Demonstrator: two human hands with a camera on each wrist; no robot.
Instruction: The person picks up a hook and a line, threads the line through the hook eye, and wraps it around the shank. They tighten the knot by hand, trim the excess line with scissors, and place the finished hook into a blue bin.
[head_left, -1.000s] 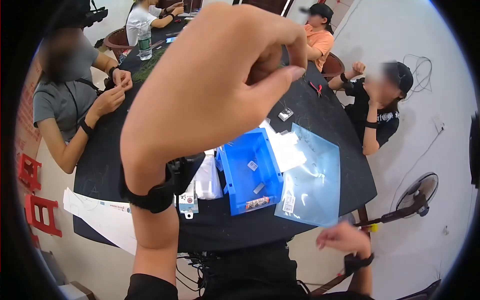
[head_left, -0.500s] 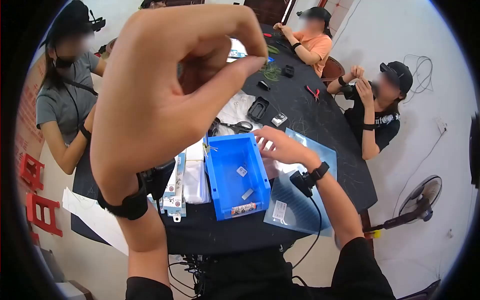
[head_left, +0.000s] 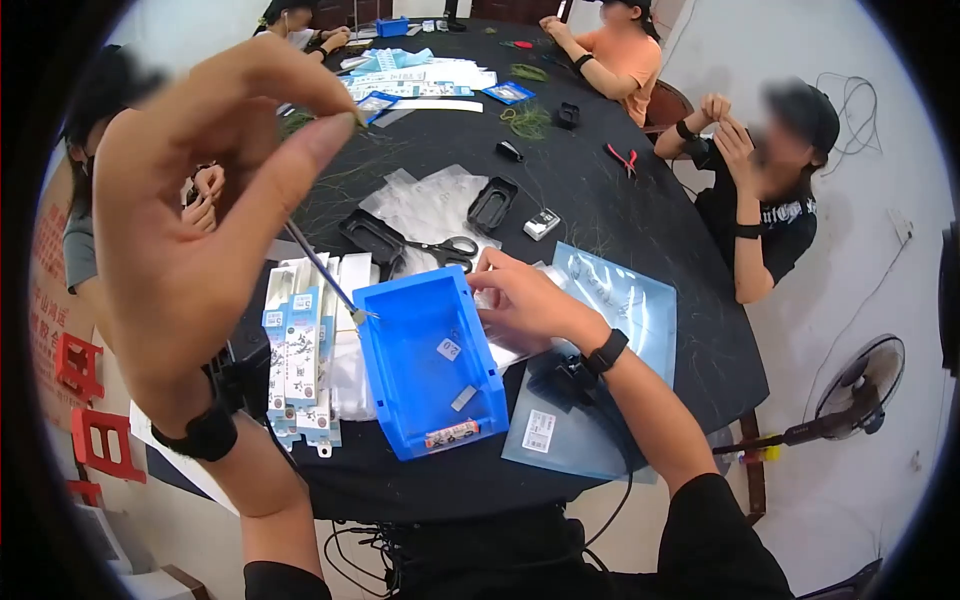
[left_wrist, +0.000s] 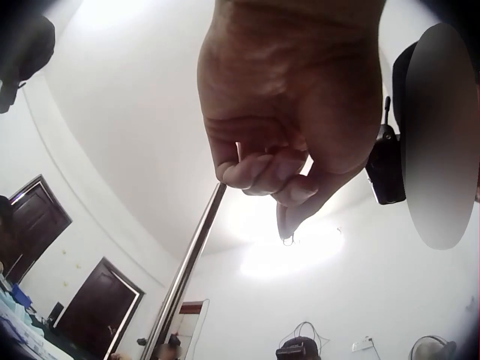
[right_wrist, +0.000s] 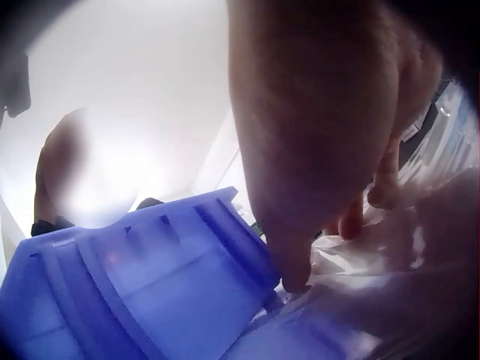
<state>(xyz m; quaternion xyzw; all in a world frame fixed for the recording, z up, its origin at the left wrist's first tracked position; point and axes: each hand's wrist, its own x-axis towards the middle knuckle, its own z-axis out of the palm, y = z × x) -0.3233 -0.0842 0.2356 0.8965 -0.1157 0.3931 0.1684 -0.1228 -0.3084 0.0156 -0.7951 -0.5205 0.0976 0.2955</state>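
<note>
My left hand [head_left: 195, 210] is raised at the left in the head view, and its thumb and index fingertip pinch a small curved wire [left_wrist: 288, 241]. The other fingers [left_wrist: 259, 176] are curled. A thin metal rod [head_left: 318, 262] runs up from the left edge of the blue bin [head_left: 435, 365]; its upper end is hidden behind the left hand. Inside the bin lie a small white tag marked 2.0 [head_left: 450, 347] and a narrow pale piece [head_left: 464, 398]. My right hand [head_left: 535, 298] is at the bin's right side, fingers bent and apart, fingertips at clear plastic [right_wrist: 337, 262].
Printed blue-and-white packets [head_left: 300, 345] lie left of the bin. Behind it are black scissors [head_left: 440, 250], black trays [head_left: 492, 204] and clear bags [head_left: 425, 205]. A blue plastic folder [head_left: 610, 340] lies to the right, with red pliers [head_left: 622, 160] beyond. Several people sit around the table.
The right hand has come up from below the table edge to the bin's right side. The left hand, still pinching, has shifted left in view, uncovering the rod and packets.
</note>
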